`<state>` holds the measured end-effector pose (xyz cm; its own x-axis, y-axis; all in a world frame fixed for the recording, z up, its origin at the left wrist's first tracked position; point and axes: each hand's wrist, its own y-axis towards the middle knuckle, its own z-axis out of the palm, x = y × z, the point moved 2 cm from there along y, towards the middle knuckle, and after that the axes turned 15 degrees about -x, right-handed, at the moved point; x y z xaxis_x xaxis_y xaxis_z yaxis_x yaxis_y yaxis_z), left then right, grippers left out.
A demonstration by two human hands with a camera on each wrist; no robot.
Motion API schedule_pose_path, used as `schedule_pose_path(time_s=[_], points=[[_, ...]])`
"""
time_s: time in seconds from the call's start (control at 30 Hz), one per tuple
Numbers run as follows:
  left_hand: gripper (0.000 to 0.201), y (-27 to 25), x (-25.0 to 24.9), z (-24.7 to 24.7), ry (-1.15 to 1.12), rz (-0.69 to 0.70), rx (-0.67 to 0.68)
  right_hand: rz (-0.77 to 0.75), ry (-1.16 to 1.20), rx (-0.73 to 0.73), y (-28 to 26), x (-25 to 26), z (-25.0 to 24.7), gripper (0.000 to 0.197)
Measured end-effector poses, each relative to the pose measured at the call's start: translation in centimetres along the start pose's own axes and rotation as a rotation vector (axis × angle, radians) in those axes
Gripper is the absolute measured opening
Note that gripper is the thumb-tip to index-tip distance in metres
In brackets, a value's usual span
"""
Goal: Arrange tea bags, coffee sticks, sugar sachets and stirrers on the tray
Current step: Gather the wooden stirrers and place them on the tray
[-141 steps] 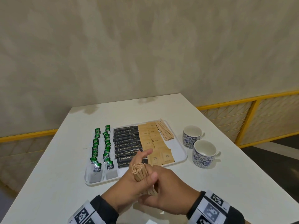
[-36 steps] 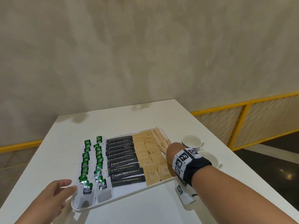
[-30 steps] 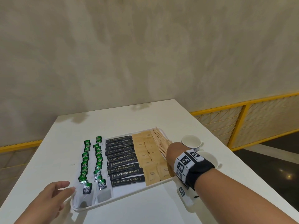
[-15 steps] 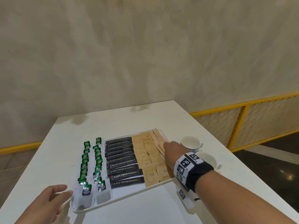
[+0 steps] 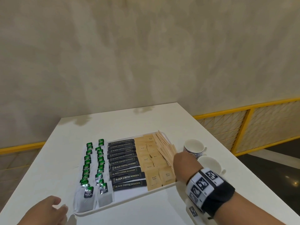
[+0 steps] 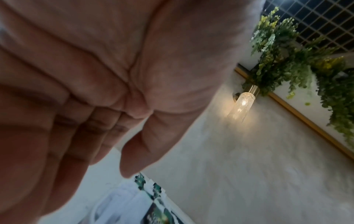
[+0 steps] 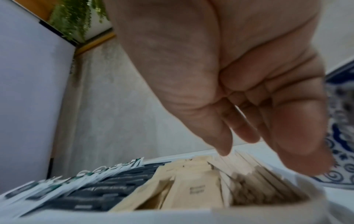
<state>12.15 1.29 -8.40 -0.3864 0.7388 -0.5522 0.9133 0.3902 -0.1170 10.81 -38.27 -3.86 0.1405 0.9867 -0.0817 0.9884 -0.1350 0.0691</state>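
Nearest the viewer, the left hand (image 5: 47, 211) rests on the white bench (image 5: 48, 168) just beside the near left corner of the white rectangular plastic tray (image 5: 129, 201), its grip loose, fingers relaxed and holding nothing. The right hand (image 5: 184, 166), wrist wrapped in a black band with printed markers (image 5: 209, 190), reaches over the tray's right edge; in the right wrist view its fingers (image 7: 226, 136) point straight down above the pale wooden stirrers (image 7: 268, 181), grip slack and empty. On the tray, left to right, lie two columns of white tea bags with green tags (image 5: 93, 168), a column of black coffee sticks lettered "BLACK COFFEE POWDER" (image 5: 125, 164), tan paper sugar sachets (image 5: 151, 159) and the stirrers, fanned along the right rim. Right of the tray stand two blue-and-white patterned ceramic cups (image 5: 194, 147). Farther back rise a beige plastered wall (image 5: 146, 54) and a yellow-framed railing (image 5: 251, 124).
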Motion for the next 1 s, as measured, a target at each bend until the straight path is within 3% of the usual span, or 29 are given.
schedule_pose_path(time_s=[0.13, 0.23, 0.33, 0.47, 0.73, 0.93, 1.0], points=[[0.007, 0.5, -0.3, 0.6, 0.139, 0.108, 0.003, -0.098, -0.147, 0.051, -2.3, -0.2, 0.9, 0.026], [0.006, 0.6, -0.6, 1.1, 0.181, 0.151, 0.023, -0.165, -0.139, 0.066, -3.1, -0.2, 1.2, 0.021], [0.005, 0.7, -1.1, 1.2, 0.225, 0.165, 0.032, -0.057, -0.007, 0.049, -2.8, -0.2, 1.0, 0.012], [0.009, 0.7, -1.8, 1.4, 0.261, 0.201, 0.046, -0.094, -0.147, 0.031, -1.8, 0.0, 1.5, 0.033], [0.024, 1.1, -2.3, 1.4, 0.266, 0.168, 0.051, -0.309, -0.294, 0.134, -1.4, 0.4, 1.0, 0.029], [0.005, 0.4, -3.4, 1.4, 0.343, 0.185, -0.003, -0.312, -0.325, 0.125, -0.7, 0.4, 1.3, 0.030], [0.015, 0.6, -3.7, 1.5, 0.395, 0.165, -0.008, -0.318, -0.311, 0.114, -0.5, 0.5, 1.2, 0.029]])
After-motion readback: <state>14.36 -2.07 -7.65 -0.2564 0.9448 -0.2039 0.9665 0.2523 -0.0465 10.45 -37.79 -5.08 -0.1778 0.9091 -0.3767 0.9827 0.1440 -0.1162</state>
